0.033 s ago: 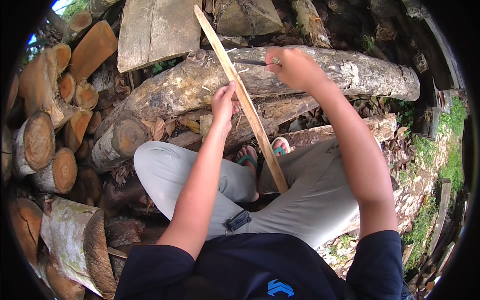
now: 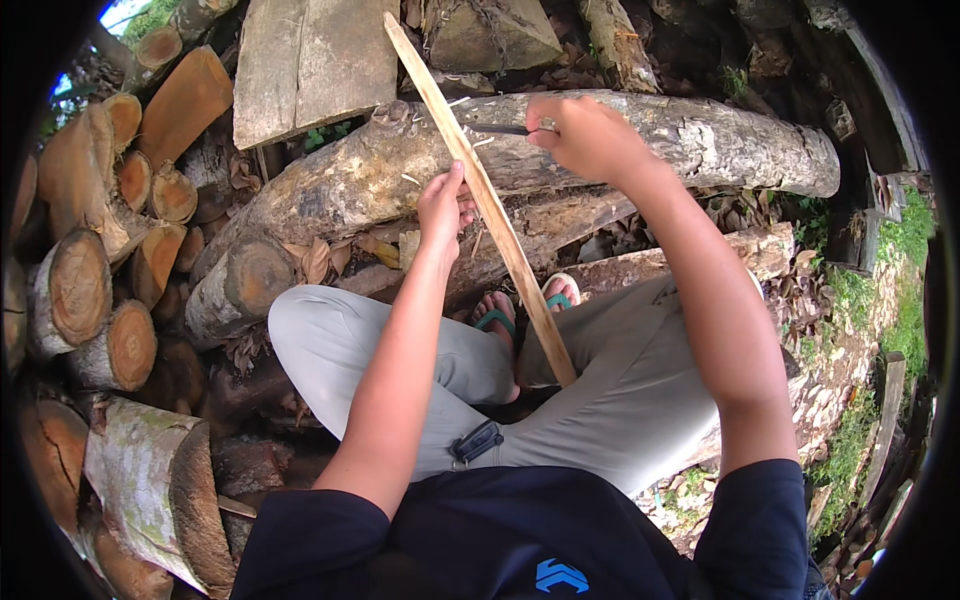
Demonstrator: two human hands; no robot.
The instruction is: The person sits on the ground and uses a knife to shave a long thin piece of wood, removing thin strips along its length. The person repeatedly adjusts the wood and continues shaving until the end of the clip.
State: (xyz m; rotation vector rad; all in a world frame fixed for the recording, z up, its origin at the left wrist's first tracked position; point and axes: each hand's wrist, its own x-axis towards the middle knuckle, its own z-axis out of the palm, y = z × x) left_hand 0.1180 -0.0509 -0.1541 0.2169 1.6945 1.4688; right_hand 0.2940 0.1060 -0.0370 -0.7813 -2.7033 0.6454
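A long, pale wooden strip [image 2: 508,232] slants from the far side down to my lap, its far end tapering to a point. My left hand [image 2: 441,205] grips it partway along, thumb on its upper face and fingers around its left side. My right hand [image 2: 580,138] is closed round the handle of a knife [image 2: 497,128], most of the handle hidden in my fist. The dark blade points left and its tip meets the strip's right edge, beyond my left hand. Thin pale shavings lie on the log [image 2: 345,185] behind and beside the strip.
Stacked cut logs [image 2: 75,288] rise on the left. A weathered plank [image 2: 318,70] lies beyond the long log. Dry leaves [image 2: 315,260] fill gaps between the wood. My feet in green-strapped sandals [image 2: 497,314] are below the strip; grass [image 2: 905,320] grows at the far right.
Hardly anything differs. The strip and my left hand have shifted very slightly left, and my right hand with the knife has moved a touch left too.
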